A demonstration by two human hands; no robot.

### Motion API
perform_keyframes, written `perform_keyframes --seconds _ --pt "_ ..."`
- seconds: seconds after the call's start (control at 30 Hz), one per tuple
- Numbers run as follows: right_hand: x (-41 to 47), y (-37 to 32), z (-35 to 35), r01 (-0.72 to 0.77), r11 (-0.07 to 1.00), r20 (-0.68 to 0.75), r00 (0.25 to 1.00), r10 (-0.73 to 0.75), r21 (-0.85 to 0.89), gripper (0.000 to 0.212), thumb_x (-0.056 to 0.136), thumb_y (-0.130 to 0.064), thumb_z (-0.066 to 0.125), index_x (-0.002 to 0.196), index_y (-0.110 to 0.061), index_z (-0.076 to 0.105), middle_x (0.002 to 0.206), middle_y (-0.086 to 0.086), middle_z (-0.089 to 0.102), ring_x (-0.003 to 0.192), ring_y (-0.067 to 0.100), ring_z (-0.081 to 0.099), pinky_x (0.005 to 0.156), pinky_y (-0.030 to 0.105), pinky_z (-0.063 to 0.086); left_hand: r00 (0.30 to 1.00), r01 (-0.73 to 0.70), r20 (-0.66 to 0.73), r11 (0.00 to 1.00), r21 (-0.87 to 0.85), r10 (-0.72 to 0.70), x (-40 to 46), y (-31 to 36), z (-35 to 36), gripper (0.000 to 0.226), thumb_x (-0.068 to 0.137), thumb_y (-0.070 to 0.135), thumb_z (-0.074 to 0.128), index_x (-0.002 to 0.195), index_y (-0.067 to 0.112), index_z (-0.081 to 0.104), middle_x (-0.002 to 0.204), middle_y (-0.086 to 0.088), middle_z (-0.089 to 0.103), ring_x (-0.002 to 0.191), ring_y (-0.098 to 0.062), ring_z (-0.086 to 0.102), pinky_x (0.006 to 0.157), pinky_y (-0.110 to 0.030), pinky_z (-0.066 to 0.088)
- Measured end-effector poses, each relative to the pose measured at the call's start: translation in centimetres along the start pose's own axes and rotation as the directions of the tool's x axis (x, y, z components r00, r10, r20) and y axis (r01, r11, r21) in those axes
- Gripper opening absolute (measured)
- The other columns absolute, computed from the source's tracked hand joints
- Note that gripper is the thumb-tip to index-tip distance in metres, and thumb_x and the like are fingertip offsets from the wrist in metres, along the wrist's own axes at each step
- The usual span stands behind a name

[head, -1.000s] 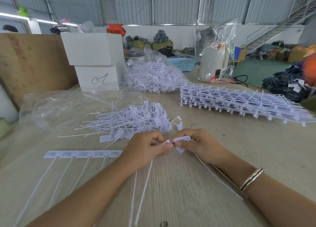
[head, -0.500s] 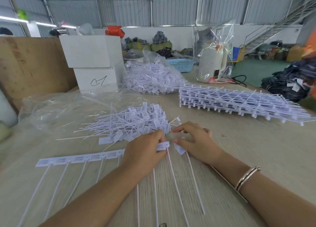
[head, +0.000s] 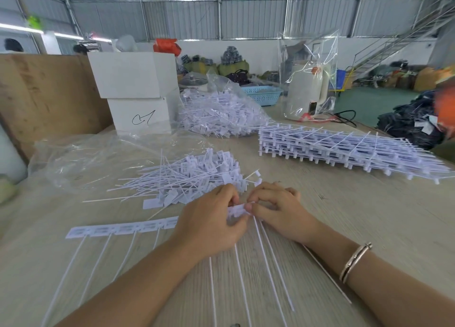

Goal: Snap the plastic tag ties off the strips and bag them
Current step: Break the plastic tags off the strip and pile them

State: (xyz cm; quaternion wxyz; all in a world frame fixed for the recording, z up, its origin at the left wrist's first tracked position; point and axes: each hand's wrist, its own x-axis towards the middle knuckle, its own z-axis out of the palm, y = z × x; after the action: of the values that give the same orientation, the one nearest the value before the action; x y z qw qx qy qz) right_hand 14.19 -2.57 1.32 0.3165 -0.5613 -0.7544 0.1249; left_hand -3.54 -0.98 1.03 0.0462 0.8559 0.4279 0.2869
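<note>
A white strip (head: 123,229) of joined tag ties lies flat on the wooden table (head: 369,228), its band of heads running left to right and rising slightly toward the right, where it passes under the hands. The thin tails hang off the band toward the person, fanning out along the table top. The left hand (head: 209,225) covers the strip's right part, fingers curled down and pinching the band between thumb and fingertips. Just right of it, touching at the fingertips, the right hand (head: 275,213) pinches the last head on the band, so the strip's end sits between the two grips, with most of its length left of the left hand. Two tails run out from under the meeting fingertips toward the near edge. Behind the hands, a loose pile (head: 192,179) of separated ties lies with tails pointing mostly left, beside a clear bag (head: 98,159) spread flat. Farther right, a stack (head: 344,149) of whole strips lies well apart from the hands.
</note>
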Motion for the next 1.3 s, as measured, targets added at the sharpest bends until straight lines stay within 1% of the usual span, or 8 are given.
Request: perform_keyframes --seconds 0.23,0.33,0.47,0.57,0.73,0.87,1.17,1.3 --pt "-0.1 -0.1 -0.1 -0.044 0.998 -0.018 0.999 0.045 0.054 0.03 0.088 -0.031 0.058 0.063 -0.046 0.049 0.081 -0.024 0.052 0.096 -0.004 0.045 0.092 0.03 0.015 0.991 -0.015 0.13 0.998 0.061 0.007 -0.1 -0.1 -0.5 0.014 0.082 0.036 0.051 0.091 0.033 0.04 0.079 0.011 0.056 0.068 -0.007 0.052 0.052 -0.022 0.032" --pt "-0.1 0.0 -0.1 -0.062 0.993 0.011 0.998 0.061 0.096 0.028 0.088 -0.032 0.058 0.064 -0.044 0.052 0.082 -0.022 0.053 0.099 -0.001 0.045 0.092 0.029 0.015 0.996 -0.01 0.085 0.996 0.089 0.003 0.0 0.1 -0.2 0.019 0.082 0.043 0.051 0.089 0.031 0.039 0.077 0.011 0.054 0.066 -0.008 0.051 0.053 -0.026 0.033" --pt "-0.1 -0.2 -0.1 -0.019 0.998 0.093 0.996 0.013 0.061 0.02 0.082 -0.047 0.062 0.063 -0.047 0.056 0.084 -0.025 0.056 0.103 0.0 0.048 0.1 0.035 0.018 0.997 -0.065 0.037 0.993 0.096 0.061 -0.2 0.5 0.3 0.019 0.083 0.043 0.05 0.089 0.028 0.042 0.083 0.01 0.057 0.073 -0.012 0.055 0.058 -0.027 0.038" --pt "0.0 -0.1 -0.2 -0.002 0.998 0.092 0.996 -0.004 0.064 0.02 0.083 -0.043 0.064 0.066 -0.049 0.056 0.08 -0.029 0.056 0.101 -0.002 0.05 0.103 0.041 0.02 0.995 -0.09 0.059 0.993 0.072 0.086 -0.2 0.3 0.0 0.018 0.084 0.043 0.052 0.09 0.029 0.042 0.081 0.011 0.055 0.069 -0.01 0.052 0.056 -0.026 0.036" --pt "0.1 0.1 -0.3 -0.009 0.997 0.083 0.997 0.003 0.076 0.022 0.085 -0.04 0.063 0.067 -0.05 0.054 0.08 -0.029 0.055 0.1 -0.001 0.05 0.105 0.042 0.017 0.997 -0.056 0.051 0.989 0.137 0.05 -0.1 0.5 0.2 0.023 0.083 0.047 0.05 0.089 0.031 0.036 0.082 0.012 0.053 0.069 -0.009 0.051 0.055 -0.026 0.034" --pt "0.1 0.2 -0.1 0.029 0.996 0.056 0.998 -0.034 0.086 0.016 0.085 -0.036 0.065 0.071 -0.043 0.059 0.081 -0.025 0.057 0.098 0.0 0.051 0.103 0.046 0.024 0.999 0.045 -0.02 0.985 0.169 -0.042 0.3 0.9 1.2 0.025 0.082 0.047 0.051 0.084 0.029 0.034 0.077 0.012 0.05 0.067 -0.01 0.048 0.049 -0.024 0.025" --pt "0.0 0.2 0.2 0.109 0.993 -0.002 0.994 -0.109 0.05 0.006 0.086 -0.032 0.064 0.08 -0.032 0.065 0.088 -0.013 0.062 0.098 0.0 0.05 0.104 0.047 0.021 0.982 0.177 0.114 0.941 -0.288 -0.15 0.8 0.0 0.9 0.021 0.072 0.024 0.067 0.07 0.027 0.046 0.06 0.01 0.053 0.049 0.004 0.047 0.046 -0.012 0.034" --pt "-0.2 0.2 0.4 0.165 0.985 -0.053 0.985 -0.167 -0.041 0.009 0.087 -0.035 0.062 0.085 -0.028 0.067 0.087 -0.014 0.062 0.098 0.0 0.048 0.104 0.043 0.016 0.97 0.22 0.179 0.908 -0.355 -0.165 0.8 -0.3 0.4 0.016 0.073 0.027 0.064 0.071 0.024 0.049 0.058 0.011 0.049 0.045 0.001 0.041 0.043 -0.012 0.03"
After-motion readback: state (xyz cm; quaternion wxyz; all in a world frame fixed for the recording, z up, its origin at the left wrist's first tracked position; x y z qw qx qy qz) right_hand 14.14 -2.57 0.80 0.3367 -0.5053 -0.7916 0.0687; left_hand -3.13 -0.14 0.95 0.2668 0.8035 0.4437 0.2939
